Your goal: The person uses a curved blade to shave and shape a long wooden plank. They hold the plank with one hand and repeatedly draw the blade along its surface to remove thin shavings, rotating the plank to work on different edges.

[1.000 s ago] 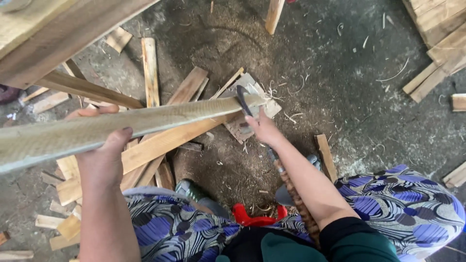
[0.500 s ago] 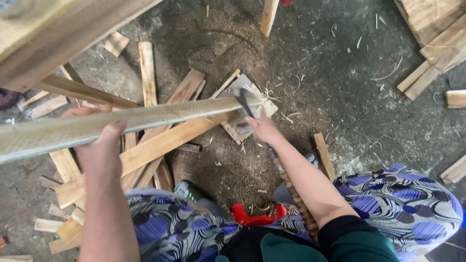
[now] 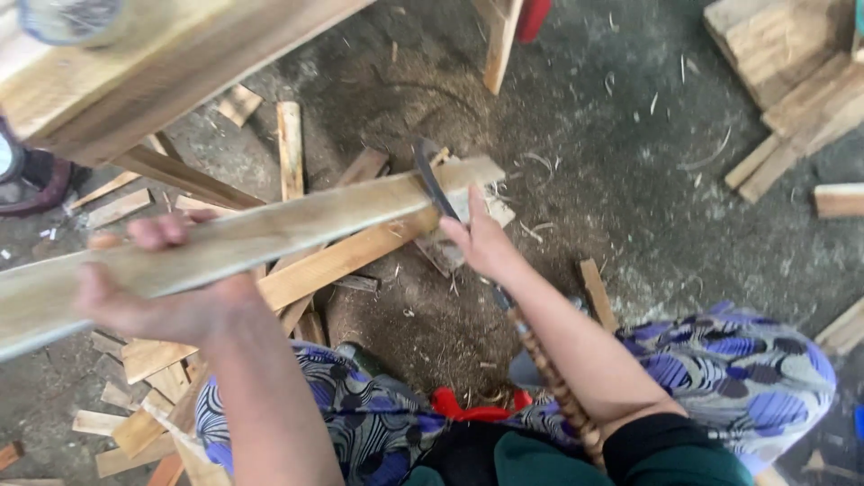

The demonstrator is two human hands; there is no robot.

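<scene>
The long wooden slat (image 3: 270,238) crossing the view serves as the landmark. Nearest the camera, below the slat, are the person's knees in one blue-and-white patterned garment (image 3: 720,369), with a red strip of cloth (image 3: 468,409) between them and one braid (image 3: 553,387) hanging beside the right forearm. The left hand (image 3: 166,288) wraps around the slat close to its near end, thumb underneath and fingers (image 3: 157,229) curled over the top edge, gripping it firmly and holding it off the ground. The right hand (image 3: 481,243) sits at the slat's far end, closed around the handle of one dark blade (image 3: 430,180); the blade stands against the slat's edge near its tip, touching the wood. Directly under the slat lies a second long plank (image 3: 351,256), running roughly parallel to it on the ground, and around that a loose heap of offcuts (image 3: 135,423), too many and too overlapped to count exactly. Shavings and sawdust (image 3: 423,315) cover the ground below the slat's tip. Beyond the slat, one narrow stick (image 3: 290,148) lies on the concrete floor (image 3: 630,162), and one wooden frame (image 3: 171,72) fills the top left. Far to the right of the slat's tip sits one stack of boards (image 3: 792,81).
</scene>
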